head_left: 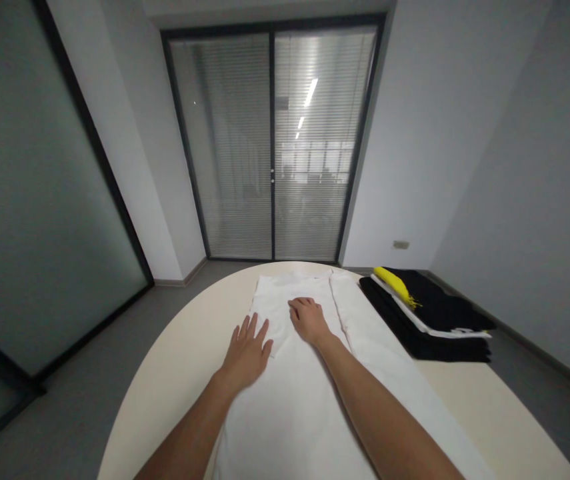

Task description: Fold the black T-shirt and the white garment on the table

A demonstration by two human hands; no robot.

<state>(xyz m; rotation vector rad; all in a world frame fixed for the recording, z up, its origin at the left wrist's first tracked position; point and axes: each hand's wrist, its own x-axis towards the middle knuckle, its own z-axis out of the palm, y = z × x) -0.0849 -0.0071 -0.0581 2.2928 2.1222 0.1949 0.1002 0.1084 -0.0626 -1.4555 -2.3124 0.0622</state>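
Note:
A white cloth garment (289, 427) lies spread lengthwise over the table, with a long fold or seam running down its right part. Its exact kind is not clear. Flat on its left edge rests my left hand (245, 353), fingers spread and holding nothing. My right hand (309, 321) lies on the cloth farther up, near the seam, with its fingers loosely bent. No lifted cloth shows between them, though the fingertips are partly hidden.
The round cream table (175, 373) carries a folded stack of black clothes (445, 300) at the right, with a white layer and a rolled yellow cloth (393, 283). Beyond the table is a glass partition with blinds (235, 153). A frosted glass panel (49, 187) stands left.

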